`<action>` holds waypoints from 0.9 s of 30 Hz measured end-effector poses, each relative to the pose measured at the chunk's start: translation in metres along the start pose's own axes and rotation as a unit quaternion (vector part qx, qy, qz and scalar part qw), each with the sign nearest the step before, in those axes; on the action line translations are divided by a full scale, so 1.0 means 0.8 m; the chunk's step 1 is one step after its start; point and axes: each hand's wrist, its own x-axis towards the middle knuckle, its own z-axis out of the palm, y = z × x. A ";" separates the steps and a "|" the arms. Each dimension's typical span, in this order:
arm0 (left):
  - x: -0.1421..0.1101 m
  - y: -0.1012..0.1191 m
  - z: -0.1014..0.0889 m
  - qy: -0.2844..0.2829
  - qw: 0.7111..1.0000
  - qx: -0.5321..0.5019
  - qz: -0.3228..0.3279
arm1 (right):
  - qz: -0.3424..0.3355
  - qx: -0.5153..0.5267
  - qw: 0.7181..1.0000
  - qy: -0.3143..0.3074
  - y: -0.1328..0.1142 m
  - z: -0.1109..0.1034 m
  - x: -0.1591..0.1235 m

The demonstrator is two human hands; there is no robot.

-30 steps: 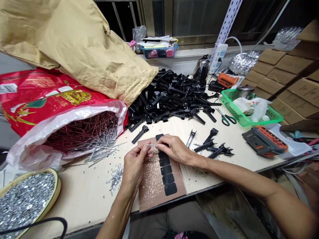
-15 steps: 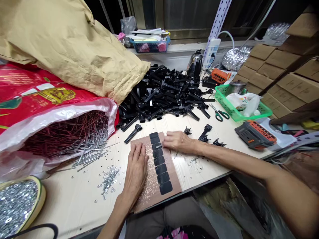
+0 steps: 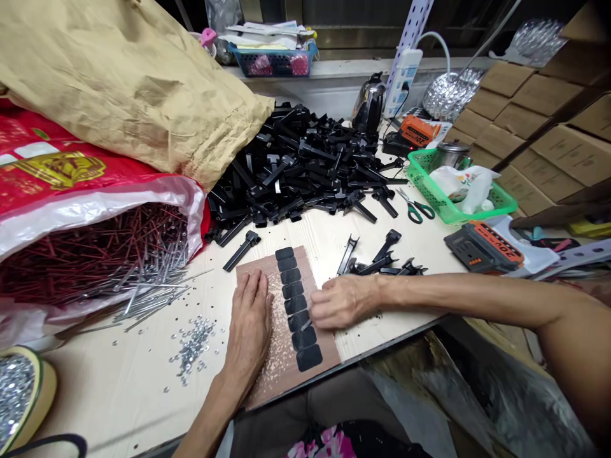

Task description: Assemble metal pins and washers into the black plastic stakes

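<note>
A brown board (image 3: 267, 388) lies at the table's front edge, its left half speckled with pale marks. Down it runs a column of several black rounded-square pads (image 3: 309, 358). My left hand (image 3: 251, 318) rests flat on the board's left side, fingers stretched out. Just right of the pads, my right hand (image 3: 341, 301) is closed and slightly blurred. A small thin greyish piece shows by its fingertips over a lower pad; what the fingers hold is too small to name. Several black plastic parts (image 3: 382, 257) lie beyond the right hand.
A heap of black plastic parts (image 3: 305, 165) covers the table's back. Left are a red sack (image 3: 95, 197) of long metal rods, loose small washers (image 3: 193, 343) and a tub (image 3: 45, 388). Scissors (image 3: 416, 208), a green basket (image 3: 506, 198) and a battery pack (image 3: 487, 247) are right.
My right hand has moved down the column of pads, nearer the front edge. My left hand stays flat on the board. The whole view has shifted slightly.
</note>
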 end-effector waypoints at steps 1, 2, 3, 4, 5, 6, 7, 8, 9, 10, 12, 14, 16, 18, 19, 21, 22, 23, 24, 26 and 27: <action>0.000 0.001 0.000 0.002 1.000 0.000 0.000 | 0.042 -0.007 0.999 0.007 0.000 -0.001 0.000; 0.001 0.002 0.000 0.003 1.000 0.000 -0.002 | 0.091 -0.016 0.996 0.014 0.000 -0.001 0.001; 0.001 0.002 0.000 0.002 1.000 0.001 -0.004 | 0.132 -0.024 0.991 0.020 -0.001 -0.001 0.001; 0.001 0.003 -0.001 0.000 1.000 0.002 -0.006 | 0.135 -0.026 0.990 0.016 -0.004 -0.001 0.001; 0.001 0.004 -0.001 -0.003 1.000 0.003 -0.007 | 0.091 -0.015 0.996 0.014 -0.008 -0.001 0.002; 0.001 0.004 -0.001 -0.009 1.000 0.002 -0.007 | 0.030 -0.003 0.999 0.013 -0.013 -0.002 0.002; 0.001 0.004 -0.001 -0.014 1.000 0.001 -0.008 | -0.019 0.005 1.000 0.012 -0.017 -0.002 0.001; 0.001 0.004 -0.002 -0.016 1.000 -0.001 -0.010 | -0.020 0.004 1.000 0.009 -0.019 -0.003 0.001; 0.001 0.005 -0.002 -0.018 1.000 -0.001 -0.011 | 0.019 -0.004 1.000 0.011 -0.019 -0.004 0.000; 0.001 0.005 -0.002 -0.018 1.000 -0.001 -0.014 | 0.079 -0.014 0.997 0.010 -0.018 -0.005 -0.002; 0.002 0.005 -0.003 -0.020 1.000 0.002 -0.018 | 0.135 -0.023 0.991 0.005 -0.015 -0.006 -0.005; 0.003 0.007 -0.004 -0.027 0.999 0.004 -0.020 | 0.077 -0.017 0.997 -0.003 -0.020 -0.005 -0.008; 0.004 0.008 -0.005 -0.036 0.999 0.003 -0.021 | 0.028 -0.012 1.000 -0.003 -0.032 -0.004 -0.010; 0.005 0.010 -0.006 -0.039 0.999 0.000 -0.024 | 0.024 -0.012 1.000 0.003 -0.043 -0.004 -0.010; 0.005 0.011 -0.006 -0.039 0.999 -0.002 -0.025 | 0.031 -0.013 0.999 0.006 -0.047 -0.004 -0.011; 0.005 0.011 -0.006 -0.036 0.999 -0.005 -0.027 | 0.038 -0.014 0.999 0.005 -0.050 -0.006 -0.014; 0.005 0.010 -0.005 -0.033 0.999 -0.006 -0.029 | 0.047 -0.015 0.999 0.004 -0.049 -0.009 -0.017; 0.004 0.009 -0.004 -0.029 0.999 -0.007 -0.030 | 0.063 -0.016 0.998 0.002 -0.049 -0.012 -0.022; 0.003 0.008 -0.003 -0.024 0.999 -0.009 -0.032 | 0.088 -0.019 0.996 -0.003 -0.048 -0.017 -0.029; -0.001 0.004 -0.001 -0.017 0.999 -0.017 -0.036 | 0.153 -0.025 0.988 -0.024 -0.046 -0.027 -0.045; -0.002 0.002 0.001 -0.014 0.999 -0.023 -0.038 | 0.182 -0.029 0.982 -0.035 -0.044 -0.031 -0.053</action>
